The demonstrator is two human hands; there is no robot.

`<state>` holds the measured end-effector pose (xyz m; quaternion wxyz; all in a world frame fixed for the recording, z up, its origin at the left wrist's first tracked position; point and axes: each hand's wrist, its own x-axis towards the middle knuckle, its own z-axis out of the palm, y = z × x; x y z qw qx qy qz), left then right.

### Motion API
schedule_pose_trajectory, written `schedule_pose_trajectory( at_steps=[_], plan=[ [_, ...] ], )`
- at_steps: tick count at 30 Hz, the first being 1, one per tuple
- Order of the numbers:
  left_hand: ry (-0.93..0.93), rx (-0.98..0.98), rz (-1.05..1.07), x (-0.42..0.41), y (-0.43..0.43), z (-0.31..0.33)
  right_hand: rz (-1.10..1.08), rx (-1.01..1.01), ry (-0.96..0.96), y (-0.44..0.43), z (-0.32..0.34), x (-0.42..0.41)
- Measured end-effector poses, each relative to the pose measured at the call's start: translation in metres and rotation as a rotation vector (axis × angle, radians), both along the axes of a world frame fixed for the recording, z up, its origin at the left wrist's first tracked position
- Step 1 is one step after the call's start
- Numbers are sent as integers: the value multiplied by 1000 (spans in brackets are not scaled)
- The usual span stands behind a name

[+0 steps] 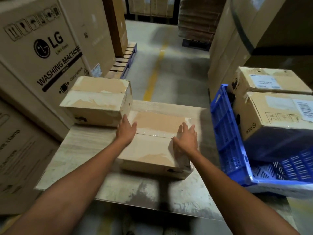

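As fingers (pixel 125 119) splay, hands (pixel 126 132) (pixel 186 141) touching carton (pixel 152 150)

- Box (pixel 152 146) at the middle of the surface (pixel 135 192): matt brown cardboard, outer paper peeled in patches, glossy clear tape along the seam.
- Second box (pixel 96 100) at the far left corner: the same matt cardboard, scuffed.
- Surface: dull grey metal, scratched near its front edge.
- Crate (pixel 225 133): smooth blue plastic, latticed.
- Floor (pixel 177 78): matt grey concrete.
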<state>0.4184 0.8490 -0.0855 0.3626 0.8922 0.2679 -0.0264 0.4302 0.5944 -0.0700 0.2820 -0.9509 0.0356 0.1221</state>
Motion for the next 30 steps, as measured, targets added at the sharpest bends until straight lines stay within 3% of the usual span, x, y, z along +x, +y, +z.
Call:
schedule_pose_trajectory(
  at_steps=[2,4,8,14,18,30],
  plan=[
    [-38,-308,25,1,9,2,-89,91,-7,7,3,3],
    [-102,-417,24,1,14,10,-221,179,-61,12,12,3],
    [-225,-400,67,1,21,31,-472,232,-134,15,41,-5],
    [-400,-351,207,-8,32,59,-535,383,-295,25,70,-18],
    [-385,-293,202,-27,36,54,-581,462,-336,32,58,-34],
    [-471,-148,21,-105,31,15,-589,341,-454,34,11,-104]
  ],
)
